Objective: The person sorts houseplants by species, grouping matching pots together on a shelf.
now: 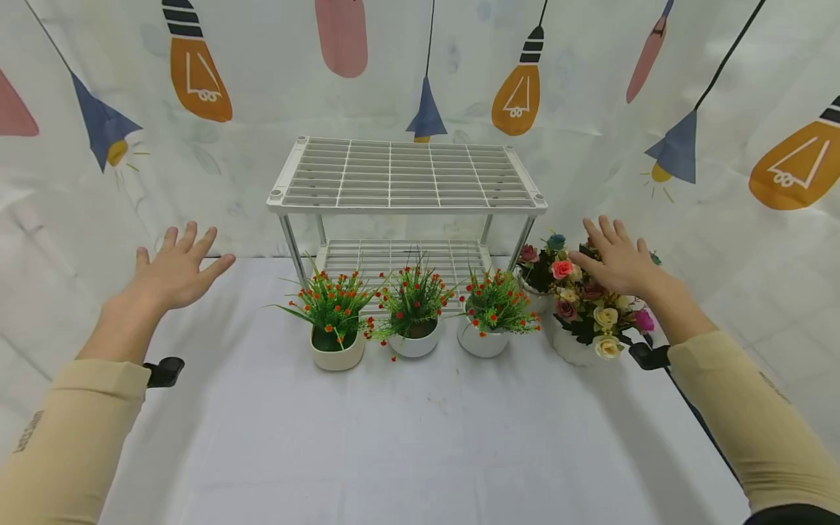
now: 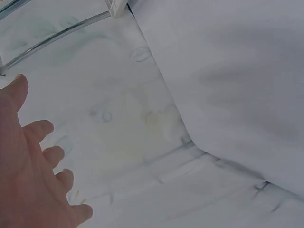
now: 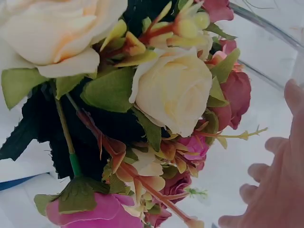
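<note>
My left hand [image 1: 173, 270] is held out with spread, straight fingers over the left side of the table, touching nothing. My right hand [image 1: 617, 259], also spread and holding nothing, overlaps the potted roses [image 1: 607, 317] at the right in the head view. Cream and magenta roses [image 3: 173, 90] fill much of the right wrist view beside that hand. Between the hands stand three white pots of red-flowered grass: a left plant [image 1: 335, 310], a middle plant [image 1: 415, 302] and a right plant [image 1: 495, 306]. Behind them is a white two-tier rack [image 1: 407, 175] with metal legs.
A white cloth covers the table [image 1: 407, 437]. Another pot of roses [image 1: 538, 273] stands behind the first, near the rack's right leg. A printed curtain [image 1: 262, 80] with bulbs and lamps hangs at the back and sides. A dark strap end [image 1: 165, 372] shows at the left wrist.
</note>
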### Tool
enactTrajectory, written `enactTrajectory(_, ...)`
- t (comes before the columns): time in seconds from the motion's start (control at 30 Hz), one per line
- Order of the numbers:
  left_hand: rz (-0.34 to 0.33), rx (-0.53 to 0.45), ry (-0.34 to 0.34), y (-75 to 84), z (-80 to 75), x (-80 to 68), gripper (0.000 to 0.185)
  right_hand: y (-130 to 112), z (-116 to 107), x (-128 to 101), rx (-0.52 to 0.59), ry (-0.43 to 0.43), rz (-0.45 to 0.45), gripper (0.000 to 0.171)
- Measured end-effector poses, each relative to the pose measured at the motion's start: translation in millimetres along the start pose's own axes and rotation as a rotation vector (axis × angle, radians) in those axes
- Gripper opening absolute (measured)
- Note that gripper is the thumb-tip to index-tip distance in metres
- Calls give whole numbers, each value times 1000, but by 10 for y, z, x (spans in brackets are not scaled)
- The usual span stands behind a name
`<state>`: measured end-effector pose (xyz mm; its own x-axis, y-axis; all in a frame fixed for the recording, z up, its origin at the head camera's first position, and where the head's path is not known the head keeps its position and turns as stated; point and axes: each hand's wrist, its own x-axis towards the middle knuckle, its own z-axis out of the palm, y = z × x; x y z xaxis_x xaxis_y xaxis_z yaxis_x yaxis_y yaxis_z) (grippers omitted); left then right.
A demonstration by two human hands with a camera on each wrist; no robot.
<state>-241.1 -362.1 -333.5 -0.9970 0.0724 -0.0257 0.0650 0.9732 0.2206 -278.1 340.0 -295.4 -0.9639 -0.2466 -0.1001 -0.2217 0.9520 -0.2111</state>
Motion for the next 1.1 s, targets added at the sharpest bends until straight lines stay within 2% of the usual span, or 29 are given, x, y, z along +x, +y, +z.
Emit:
enactTrajectory(0.33,16,-32,44,76,-20,2,85,-80,38,-120,70,157,-76,81)
enactTrajectory(0.47,32,-63,74,155,-12,6,83,-171,92,-195,134,257,-144,73)
enactTrajectory(0.6,46,-103,132,260,32,7,78,-294,188,-277,168,401,-216,62)
enactTrajectory(0.77,94,-207,220,422,77,1,71,-443,350,-372,200,632,-340,49)
enactTrajectory(0.83,114,-260,251,489,82,4,69,-495,415,-402,222,700,-383,47)
enactTrajectory(0.93,140,-348,305,575,78,12,64,-570,505,-453,257,751,-417,47)
enactTrajectory(1.1,172,-510,384,695,92,64,55,-683,656,-554,323,774,-448,48)
